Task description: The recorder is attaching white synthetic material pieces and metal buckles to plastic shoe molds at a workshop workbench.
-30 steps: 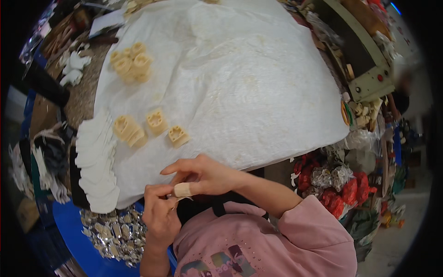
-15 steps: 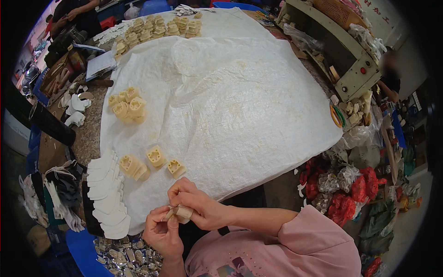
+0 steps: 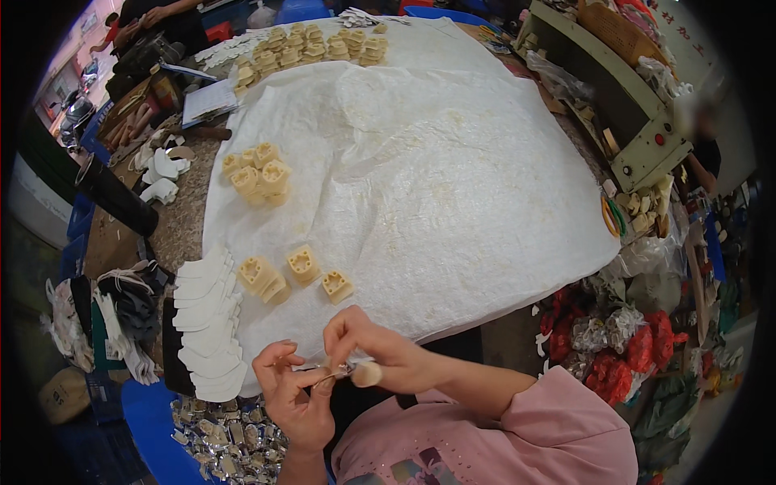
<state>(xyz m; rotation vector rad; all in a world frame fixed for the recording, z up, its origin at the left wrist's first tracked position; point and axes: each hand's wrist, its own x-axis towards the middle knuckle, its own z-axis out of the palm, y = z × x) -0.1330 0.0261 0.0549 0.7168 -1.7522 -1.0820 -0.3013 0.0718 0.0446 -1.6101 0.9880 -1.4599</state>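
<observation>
My right hand point(image 3: 378, 353) is closed round a small cream block point(image 3: 368, 373), with a shiny metal bit point(image 3: 345, 369) beside it. Close by on the left, my left hand point(image 3: 293, 398) pinches the end of a thin tan strip point(image 3: 326, 378) that reaches toward the metal bit; whether the two are joined is too small to tell. Past my hands, on a white sheet, are a stack of cream blocks point(image 3: 263, 280) and two single blocks with holes in their tops, one upright point(image 3: 304, 264) and one nearer point(image 3: 336, 287).
White curved flat pieces point(image 3: 208, 323) overlap along the sheet's left edge. More cream blocks stand in a cluster point(image 3: 260, 176) and in far rows point(image 3: 295, 50). Shiny metal parts point(image 3: 234, 432) fill a blue container point(image 3: 145, 412) at lower left. A green machine point(image 3: 594, 89) stands far right.
The whole view has shifted, the table now lying further right. My hands have parted slightly, the left fingers have spread, and the cream block has turned in my right hand.
</observation>
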